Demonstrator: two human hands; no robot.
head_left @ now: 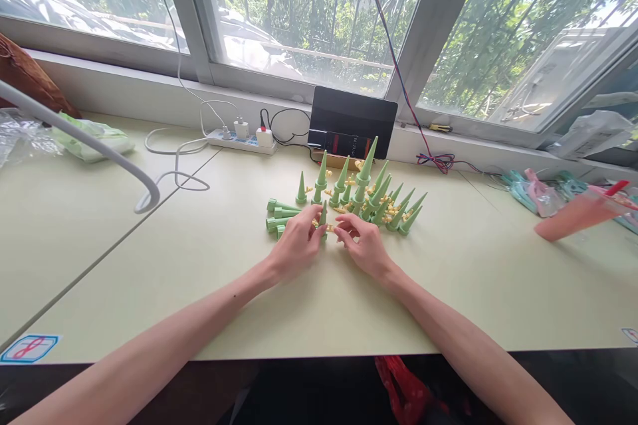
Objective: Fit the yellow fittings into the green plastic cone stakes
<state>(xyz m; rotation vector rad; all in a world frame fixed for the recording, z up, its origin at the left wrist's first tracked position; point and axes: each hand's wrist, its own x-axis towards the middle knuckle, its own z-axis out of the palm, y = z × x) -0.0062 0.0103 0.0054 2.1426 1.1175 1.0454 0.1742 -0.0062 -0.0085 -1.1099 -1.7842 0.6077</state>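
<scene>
My left hand [300, 239] is closed around a green plastic spike [323, 214], which stands point up between thumb and fingers. A small yellow piece [329, 228] sticks out from the spike's right side. My right hand [363, 239] pinches the outer end of that yellow piece with thumb and forefinger. Beyond both hands stand several green spikes [366, 163] with yellow pieces on them, crowded together and some tilted right. Several more green spikes [280, 210] lie on their sides, left of and partly behind my left hand.
A dark tablet [353, 121] leans by the window behind the spikes. A power strip [242, 141] with plugs and cables sits at the back left. To the right is a pink drink cup [568, 216] near plastic bags [538, 191]. A grey curved tube [100, 146] crosses the left side.
</scene>
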